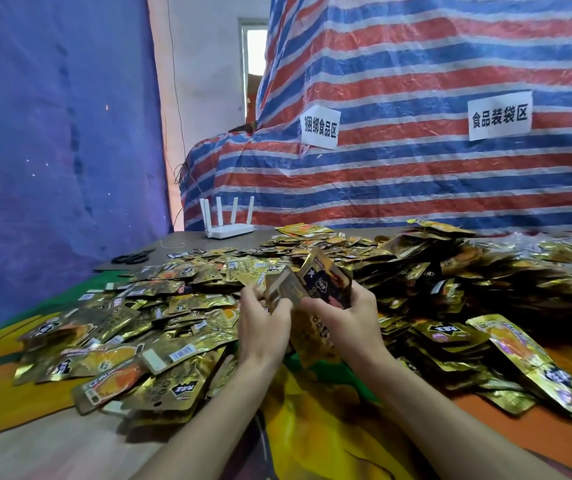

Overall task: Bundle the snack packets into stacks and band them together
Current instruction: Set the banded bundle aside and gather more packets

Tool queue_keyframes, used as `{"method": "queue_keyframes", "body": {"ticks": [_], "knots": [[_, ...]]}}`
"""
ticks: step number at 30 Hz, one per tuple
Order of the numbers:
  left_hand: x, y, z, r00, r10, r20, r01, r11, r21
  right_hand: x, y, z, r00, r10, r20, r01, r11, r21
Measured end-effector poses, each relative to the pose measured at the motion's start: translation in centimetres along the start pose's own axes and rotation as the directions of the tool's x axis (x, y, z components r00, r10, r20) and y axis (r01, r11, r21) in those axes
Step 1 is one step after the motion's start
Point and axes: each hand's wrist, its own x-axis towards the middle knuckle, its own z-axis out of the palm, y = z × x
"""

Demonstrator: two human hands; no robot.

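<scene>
Left hand with fingers curled round the left edge of a stack of snack packets. Right hand gripping the right edge of the same stack, held tilted between both hands, just above the heap of loose gold packets spread over the table. At the far left part of the table, a white router and black scissors, apart from each other. Behind, a striped tarp with a paper sign and a second sign.

Snack packets: glossy gold foil. Tarp: woven plastic. Router: white plastic.
</scene>
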Motion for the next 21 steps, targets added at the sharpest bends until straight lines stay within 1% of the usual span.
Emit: {"method": "queue_keyframes", "body": {"ticks": [2,3,7,9,10,12,13,15,17,19,21], "knots": [[-0.2,0.1,-0.5,0.983,0.041,0.182,-0.040,0.999,-0.008,0.2,0.0,-0.5,1.000,-0.013,0.016,0.013,1.000,-0.004],[-0.3,0.0,-0.7,0.973,0.038,0.229,-0.040,0.999,0.004,0.3,0.0,-0.7,1.000,-0.008,0.008,0.008,1.000,0.010],[-0.3,-0.8,-0.7,0.948,0.018,0.317,-0.071,0.985,0.157,0.2,0.8,-0.7,0.998,0.052,-0.042,-0.048,0.995,0.089],[-0.2,-1.1,-0.6,0.944,0.000,0.329,-0.073,0.975,0.210,0.1,1.2,-0.7,0.996,0.079,-0.047,-0.073,0.989,0.132],[-0.2,-1.1,-0.5,0.946,-0.010,0.323,-0.063,0.975,0.212,0.1,1.3,-0.7,0.995,0.092,-0.042,-0.083,0.980,0.179],[-0.1,-1.3,-0.5,0.954,-0.009,0.299,-0.042,0.986,0.164,0.1,1.1,-0.6,0.993,0.121,-0.017,-0.109,0.945,0.310],[-0.1,-1.3,-0.6,0.961,0.007,0.276,-0.049,0.988,0.145,0.1,1.0,-0.6,0.991,0.134,-0.009,-0.122,0.931,0.343],[0.0,-1.3,-0.6,0.971,0.066,0.230,-0.100,0.985,0.143,0.1,0.7,-0.6,0.987,0.158,-0.011,-0.144,0.925,0.352],[-0.1,-1.2,-0.7,0.968,0.120,0.218,-0.150,0.981,0.126,0.3,0.7,-0.6,0.977,0.212,-0.018,-0.191,0.911,0.366],[-0.2,-1.1,-0.8,0.960,0.155,0.233,-0.182,0.979,0.097,0.4,0.4,-0.6,0.954,0.299,0.007,-0.278,0.879,0.386],[-0.3,-1.0,-1.0,0.938,0.210,0.275,-0.249,0.962,0.114,0.6,0.3,-0.5,0.933,0.356,0.048,-0.348,0.860,0.372]]}}
